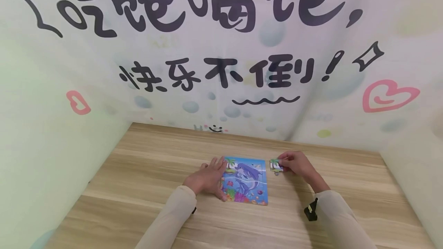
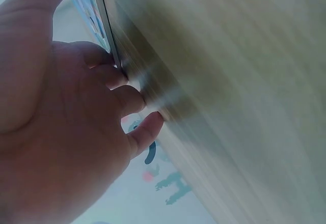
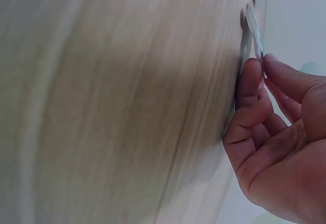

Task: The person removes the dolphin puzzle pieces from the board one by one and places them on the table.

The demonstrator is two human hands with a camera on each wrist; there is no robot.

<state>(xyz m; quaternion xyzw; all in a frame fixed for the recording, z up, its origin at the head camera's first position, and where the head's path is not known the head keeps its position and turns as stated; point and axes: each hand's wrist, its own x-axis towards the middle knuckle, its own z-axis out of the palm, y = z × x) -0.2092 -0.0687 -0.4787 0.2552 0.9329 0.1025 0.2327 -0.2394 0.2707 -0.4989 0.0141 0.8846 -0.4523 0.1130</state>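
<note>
A square dolphin jigsaw puzzle (image 1: 247,180), with a blue sea scene and a palm tree, lies flat on the wooden table. My left hand (image 1: 207,178) rests along its left side, fingers spread at the upper left and thumb near the lower left corner. In the left wrist view, that hand's fingertips (image 2: 147,127) touch the table beside the board's edge. To the right of the puzzle, my right hand (image 1: 298,164) pinches a puzzle piece (image 1: 275,165) showing a palm tree. The right wrist view shows the piece (image 3: 256,33) edge-on between thumb and fingers, slightly above the table.
The wood-grain table (image 1: 149,172) runs back to a white printed wall hanging (image 1: 194,99) with large dark characters and hearts. Pale walls stand at the left and right. A small black clip-like part (image 1: 311,210) is at the right sleeve.
</note>
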